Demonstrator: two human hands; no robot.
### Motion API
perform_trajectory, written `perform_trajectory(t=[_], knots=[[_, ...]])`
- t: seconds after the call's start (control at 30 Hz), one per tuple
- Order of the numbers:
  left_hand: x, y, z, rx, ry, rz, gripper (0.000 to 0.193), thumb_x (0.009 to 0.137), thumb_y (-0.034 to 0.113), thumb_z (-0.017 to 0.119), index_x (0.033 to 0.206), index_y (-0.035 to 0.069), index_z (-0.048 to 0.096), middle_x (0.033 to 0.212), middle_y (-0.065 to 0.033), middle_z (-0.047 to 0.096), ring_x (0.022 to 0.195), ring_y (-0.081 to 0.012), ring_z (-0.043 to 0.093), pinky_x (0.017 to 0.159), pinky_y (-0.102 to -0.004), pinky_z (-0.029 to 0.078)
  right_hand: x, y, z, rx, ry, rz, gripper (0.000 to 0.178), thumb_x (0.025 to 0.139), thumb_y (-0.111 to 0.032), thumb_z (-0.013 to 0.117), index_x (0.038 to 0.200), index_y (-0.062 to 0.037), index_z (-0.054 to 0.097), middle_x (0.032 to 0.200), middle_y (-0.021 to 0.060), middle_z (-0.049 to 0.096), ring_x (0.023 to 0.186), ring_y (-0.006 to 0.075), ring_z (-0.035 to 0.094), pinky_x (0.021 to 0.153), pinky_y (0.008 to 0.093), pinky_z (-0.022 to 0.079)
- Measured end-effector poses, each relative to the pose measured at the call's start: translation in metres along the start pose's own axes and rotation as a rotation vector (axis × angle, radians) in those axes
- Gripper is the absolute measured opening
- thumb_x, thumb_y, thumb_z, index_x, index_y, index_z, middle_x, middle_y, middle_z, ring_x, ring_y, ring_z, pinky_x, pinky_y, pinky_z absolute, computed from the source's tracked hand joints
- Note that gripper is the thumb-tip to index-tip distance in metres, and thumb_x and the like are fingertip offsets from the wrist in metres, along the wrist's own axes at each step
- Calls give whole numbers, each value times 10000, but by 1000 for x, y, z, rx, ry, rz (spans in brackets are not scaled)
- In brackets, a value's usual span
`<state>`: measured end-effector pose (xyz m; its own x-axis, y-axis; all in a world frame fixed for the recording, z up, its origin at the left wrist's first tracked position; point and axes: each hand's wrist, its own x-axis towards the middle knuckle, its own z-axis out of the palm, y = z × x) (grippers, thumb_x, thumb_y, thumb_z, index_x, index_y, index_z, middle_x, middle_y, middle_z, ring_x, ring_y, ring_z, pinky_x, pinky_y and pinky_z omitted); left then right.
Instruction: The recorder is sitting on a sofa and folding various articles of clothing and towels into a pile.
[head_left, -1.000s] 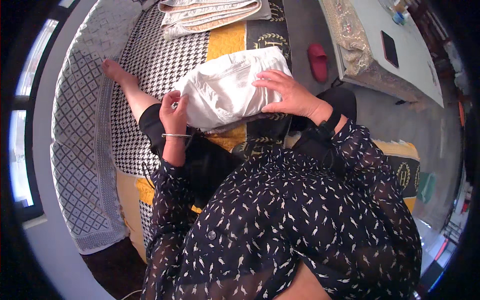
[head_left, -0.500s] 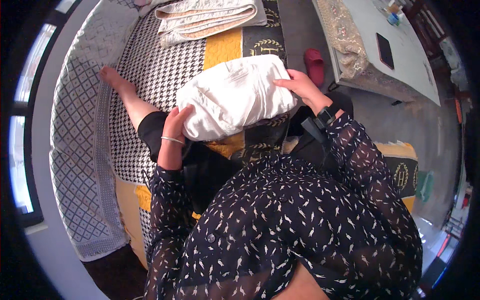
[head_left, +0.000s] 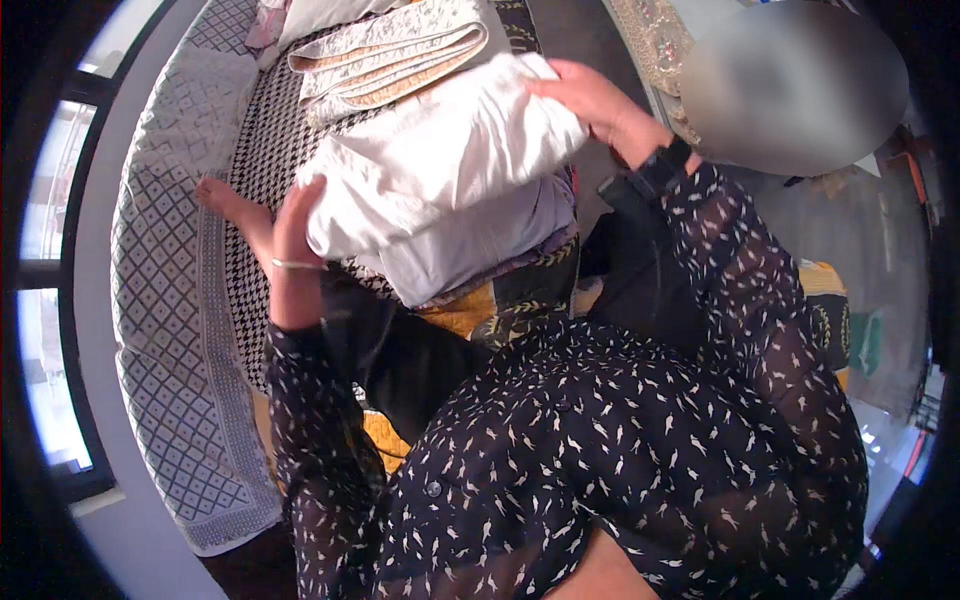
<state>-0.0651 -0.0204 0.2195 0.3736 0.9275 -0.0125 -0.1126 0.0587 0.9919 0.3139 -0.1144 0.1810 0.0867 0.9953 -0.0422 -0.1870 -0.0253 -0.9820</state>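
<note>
A bulky white folded cloth [head_left: 440, 150] hangs tilted between my two hands. My left hand [head_left: 297, 220], with a pale bangle at the wrist, grips its left end. The right hand [head_left: 600, 105], wearing a dark watch, holds the far right corner, thumb on top. Directly below lies a second white folded cloth [head_left: 480, 245], part of it hidden by the one I hold. A darker, purplish fabric edge shows under that lower cloth. Just beyond the held cloth sits a folded quilted cover [head_left: 390, 55], white with beige inner layers.
The seat cover [head_left: 262, 150] has a black-and-white houndstooth pattern with yellow and black parts. A grey diamond-patterned throw [head_left: 165, 330] drapes the backrest at left, beside a window. One bare foot [head_left: 222, 197] rests on the seat. At upper right, a blur hides much of a table.
Both hands have lifted the white cloth and carried it forward and slightly left. The second white folded cloth has come into view beneath it.
</note>
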Motion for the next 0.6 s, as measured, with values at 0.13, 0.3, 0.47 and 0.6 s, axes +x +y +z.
perform_trajectory(t=[0.13, 0.3, 0.47, 0.6], knots=[[66, 6, -18, -78, -27, -109, 385, 900, 155, 607, 1240, -5, 522, 1120, -121, 620, 978, -210, 625, 800, -325, 521, 40, -20, -1, 15, 18, -144, 299, 913, -169, 624, 1140, 23, 588, 1014, 81, 671, 862, 140, 658, 753, 294, 543], [124, -24, -35, 141, 157, 7, 277, 922, 200, 579, 1134, 23, 555, 983, -54, 630, 804, -163, 632, 635, -292, 526, 93, 10, -2, 1, 190, -97, 337, 886, -203, 640, 1174, -39, 578, 1045, 111, 658, 952, 236, 629, 835, 343, 501], [114, -100, -52, 261, 362, -350, 617, 834, 364, 664, 1342, 99, 435, 1267, -75, 506, 1100, -232, 490, 795, -395, 455, 95, 63, -24, -479, 380, 73, 640, 853, -367, 678, 1354, -39, 450, 1206, 95, 582, 1070, 184, 544, 848, 315, 432], [46, -124, -54, 546, 150, -260, 706, 844, 338, 669, 1347, -80, 403, 1154, -156, 593, 987, -198, 559, 802, -276, 442, 40, 87, -42, -459, 133, 244, 684, 838, -455, 676, 1335, -34, 469, 1171, 58, 589, 1057, 147, 525, 819, 309, 428]])
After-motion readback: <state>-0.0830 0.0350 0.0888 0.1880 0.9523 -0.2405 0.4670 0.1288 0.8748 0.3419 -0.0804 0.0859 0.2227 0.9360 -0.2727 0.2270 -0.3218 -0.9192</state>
